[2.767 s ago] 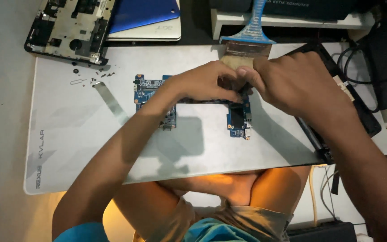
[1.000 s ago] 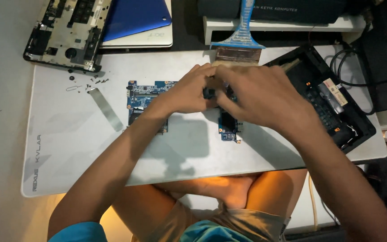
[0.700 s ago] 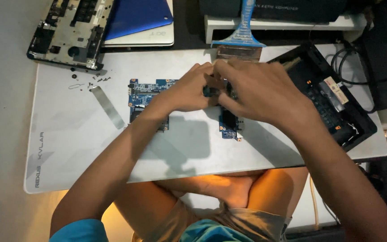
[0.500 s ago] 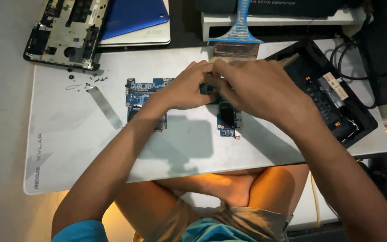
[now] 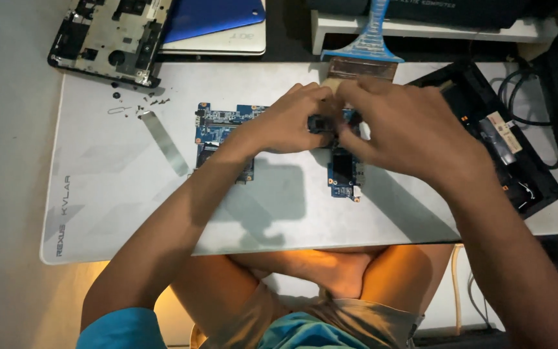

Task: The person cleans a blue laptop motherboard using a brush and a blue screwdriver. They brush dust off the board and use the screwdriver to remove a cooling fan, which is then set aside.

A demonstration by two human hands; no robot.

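Note:
A blue laptop circuit board (image 5: 219, 126) lies on a white desk mat (image 5: 98, 194). My left hand (image 5: 290, 120) and my right hand (image 5: 398, 129) meet over the board's upper middle. Both pinch a small black part (image 5: 321, 124) that sits on the board. My hands hide the board's centre. Its left section and a lower right tab (image 5: 343, 173) stay visible.
An opened laptop base (image 5: 114, 35) and a blue-lidded laptop (image 5: 217, 22) lie at the back left. Loose screws (image 5: 138, 103) and a metal strip (image 5: 165, 142) rest on the mat. A blue-handled brush (image 5: 364, 48) lies behind my hands. A black laptop shell (image 5: 508, 152) sits at the right.
My hands stay together on the small black part, with only slight shifts of the fingers. The view drifted a little; the board has not moved.

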